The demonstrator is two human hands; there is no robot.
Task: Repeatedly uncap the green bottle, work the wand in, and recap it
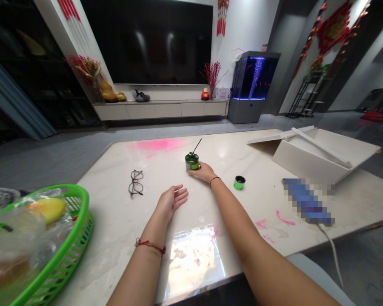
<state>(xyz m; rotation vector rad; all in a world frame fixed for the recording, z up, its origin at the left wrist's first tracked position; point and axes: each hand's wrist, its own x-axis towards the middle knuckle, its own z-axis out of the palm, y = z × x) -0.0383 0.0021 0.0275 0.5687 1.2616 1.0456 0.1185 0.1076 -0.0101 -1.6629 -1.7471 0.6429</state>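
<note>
A dark green glass diffuser bottle (191,162) stands upright on the pale table, with one thin dark stick (197,145) leaning out of its neck to the right. My right hand (203,171) is wrapped around the bottle's right side and lower edge; some of its fingers are hidden behind the glass. My left hand (173,199) rests just in front and to the left, fingers stretched out, holding nothing and apart from the bottle. To the right of my right forearm sits a small bright green cup-like piece (239,183) with a black inside.
Eyeglasses (136,183) lie left of my hands. A green plastic basket (83,212) with bagged items fills the left front. At right are an open white box (306,159) and a blurred-out blue device (308,202) with a white cable. Pink stains mark the table (108,204).
</note>
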